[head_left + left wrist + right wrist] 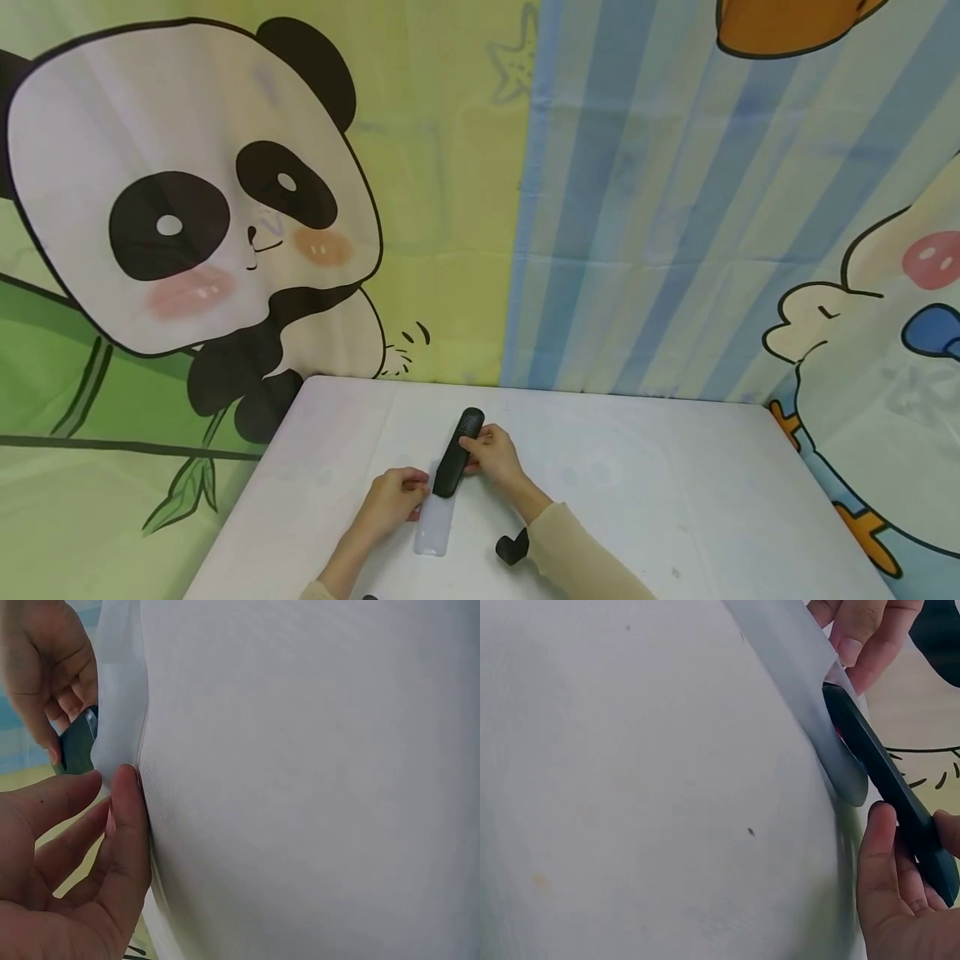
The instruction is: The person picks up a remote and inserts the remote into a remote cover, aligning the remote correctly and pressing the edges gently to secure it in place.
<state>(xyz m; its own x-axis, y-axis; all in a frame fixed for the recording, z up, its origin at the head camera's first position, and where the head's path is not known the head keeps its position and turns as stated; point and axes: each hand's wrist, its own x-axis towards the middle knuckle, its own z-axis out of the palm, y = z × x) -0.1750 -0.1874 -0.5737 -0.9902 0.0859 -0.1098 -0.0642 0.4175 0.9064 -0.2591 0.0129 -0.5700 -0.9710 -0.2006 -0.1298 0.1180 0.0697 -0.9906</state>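
My right hand (pixel 497 457) grips a black remote control (pixel 457 458) by its far half, between thumb and fingers. Ribs show on its upper face in the head view; specks of red and blue show along its underside (pixel 849 745) in the right wrist view. A translucent pale cover (pixel 433 527), long and flat, lies on the table below it. The remote's near end overlaps the cover; whether it sits inside cannot be told. My left hand (pixel 390 500) pinches the cover's edge beside that end, thumb and forefinger (pixel 129 796) close together.
A white table (pixel 637 483) carries everything. By the right sleeve lies a curved black object (pixel 512 547), partly hidden. A dark thing (pixel 370 597) just shows at the bottom edge. Behind the table hangs a printed cloth (pixel 450 208) with a panda.
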